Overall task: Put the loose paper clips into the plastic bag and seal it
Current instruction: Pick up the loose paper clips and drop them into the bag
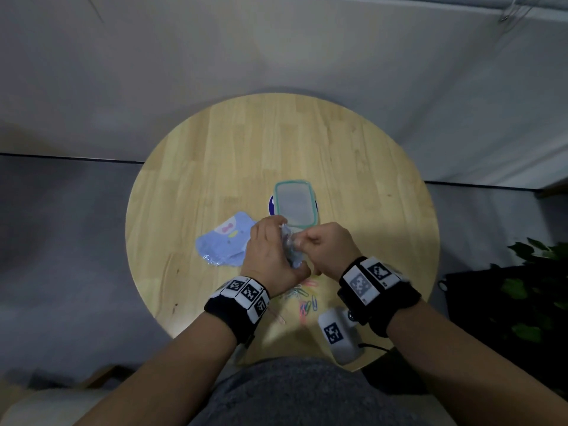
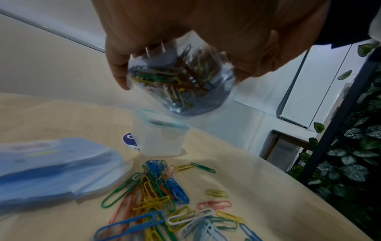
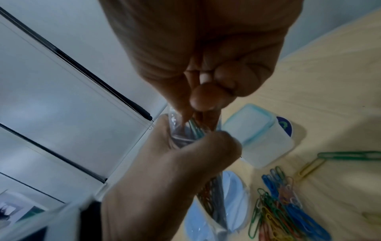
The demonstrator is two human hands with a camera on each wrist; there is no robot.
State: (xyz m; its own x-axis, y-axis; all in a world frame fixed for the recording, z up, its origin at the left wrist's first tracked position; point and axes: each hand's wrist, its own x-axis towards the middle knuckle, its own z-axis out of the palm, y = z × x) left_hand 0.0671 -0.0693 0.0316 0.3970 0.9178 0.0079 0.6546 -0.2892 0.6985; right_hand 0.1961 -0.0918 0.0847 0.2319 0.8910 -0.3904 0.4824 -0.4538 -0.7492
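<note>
Above the round wooden table (image 1: 353,167), the left hand (image 1: 270,253) is raised with its back toward the head camera, fingers and thumb curled round 1 clear plastic bag (image 2: 181,81) that hangs below the grip, off the tabletop. The bag bulges with paper clips too tangled to count. The right hand (image 1: 329,244) meets it from the right, knuckles up, its fingertips (image 3: 198,112) bunched together and dipped into the bag's mouth just above the left hand's grip, pinching a few clips (image 3: 195,128); their number cannot be told. Beneath both wrists, on the near side of the grip, lies 1 loose heap of coloured paper clips (image 2: 158,194), blue, green, yellow, pink and white, with several strays beside it; the heap is too dense to count. Just beyond the grip stands 1 translucent lidded container (image 1: 295,202) with a teal-edged lid, partly covering 1 dark blue round sticker (image 2: 129,140). To the left of the grip lies 1 pale blue packet (image 1: 221,241) in clear wrapping. Each wrist wears 1 black band (image 1: 236,299) with square markers.
</note>
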